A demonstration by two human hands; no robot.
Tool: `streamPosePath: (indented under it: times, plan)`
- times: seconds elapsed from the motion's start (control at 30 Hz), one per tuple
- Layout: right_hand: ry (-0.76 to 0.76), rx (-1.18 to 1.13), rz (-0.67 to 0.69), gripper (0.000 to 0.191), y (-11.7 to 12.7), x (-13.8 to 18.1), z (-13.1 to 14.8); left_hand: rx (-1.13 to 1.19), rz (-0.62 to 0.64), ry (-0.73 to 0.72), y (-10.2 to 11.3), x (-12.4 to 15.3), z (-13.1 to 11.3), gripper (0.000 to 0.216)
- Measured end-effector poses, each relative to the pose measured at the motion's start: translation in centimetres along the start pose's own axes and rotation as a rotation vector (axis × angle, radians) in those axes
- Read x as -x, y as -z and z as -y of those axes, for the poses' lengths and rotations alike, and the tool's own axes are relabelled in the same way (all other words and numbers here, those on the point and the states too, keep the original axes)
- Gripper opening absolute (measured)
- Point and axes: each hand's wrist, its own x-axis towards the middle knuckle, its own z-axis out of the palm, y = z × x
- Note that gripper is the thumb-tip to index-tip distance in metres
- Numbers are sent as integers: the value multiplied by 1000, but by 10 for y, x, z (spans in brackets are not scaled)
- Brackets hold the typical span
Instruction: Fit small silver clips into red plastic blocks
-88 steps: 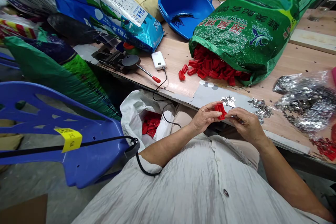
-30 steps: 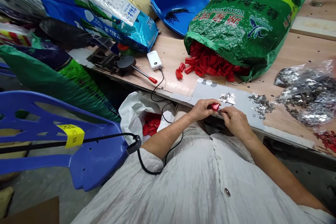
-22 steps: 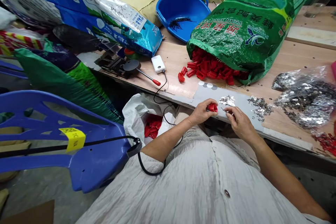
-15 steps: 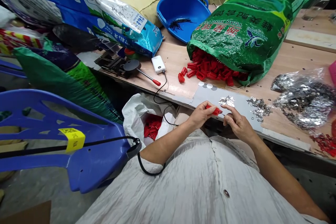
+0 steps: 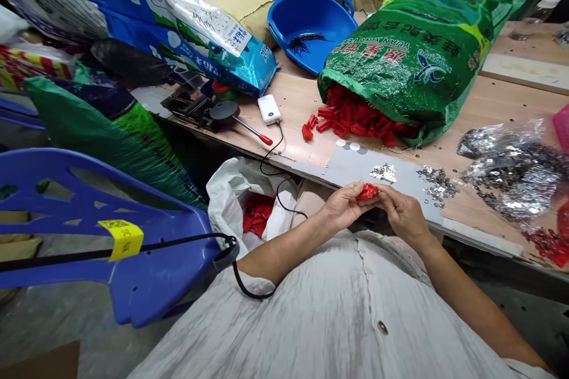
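Just over the table's front edge, my left hand (image 5: 345,208) is closed round a small red plastic part (image 5: 367,191), holding it between thumb and fingers. My right hand (image 5: 403,212) is closed too, its thumb and fingertips pinching at the right end of the same part. Whether a tiny metal piece sits between those fingertips is hidden. Beyond the hands, a small pile of shiny metal pieces (image 5: 383,173) lies on a grey sheet (image 5: 351,164). Darker metal pieces (image 5: 438,183) are scattered to its right.
Red parts (image 5: 351,115) spill from a green sack (image 5: 409,53). Behind are a blue basin (image 5: 311,18) and blue bag (image 5: 186,23). A hand press (image 5: 222,112) and white power bank (image 5: 269,109) stand left. A white sack (image 5: 222,189) with red parts and blue chair (image 5: 164,266) are beside me.
My right hand has moved left and closed in on the red part, where its fingers were apart from it before. The left hand has turned, with its palm now more upward.
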Motion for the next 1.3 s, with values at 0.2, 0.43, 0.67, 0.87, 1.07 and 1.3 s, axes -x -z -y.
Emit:
streamPosePath:
  times: [0.2, 0.43, 0.67, 0.87, 1.07, 1.3]
  plan:
    - [-62, -158, 16, 40, 1, -1, -5, -94, 25, -68, 6, 0, -4, 22]
    - [-297, 123, -153, 35, 48, 4, -54, -472, -141, -276, 49, 34, -71, 35]
    - [-239, 512, -191, 25, 71, 0, -109, -1059, -395, -182, 109, 118, -157, 41]
    - [-249, 613, -123, 27, 63, -24, -109, -1496, -651, 12, 145, 152, -194, 66]
    - [-281, 667, -27, 27, 63, -34, -108, -1552, -565, -311, 134, 113, -196, 63]
    - [-265, 641, -93, 20, 68, -28, -107, -1632, -451, -686, 103, -3, -201, 71]
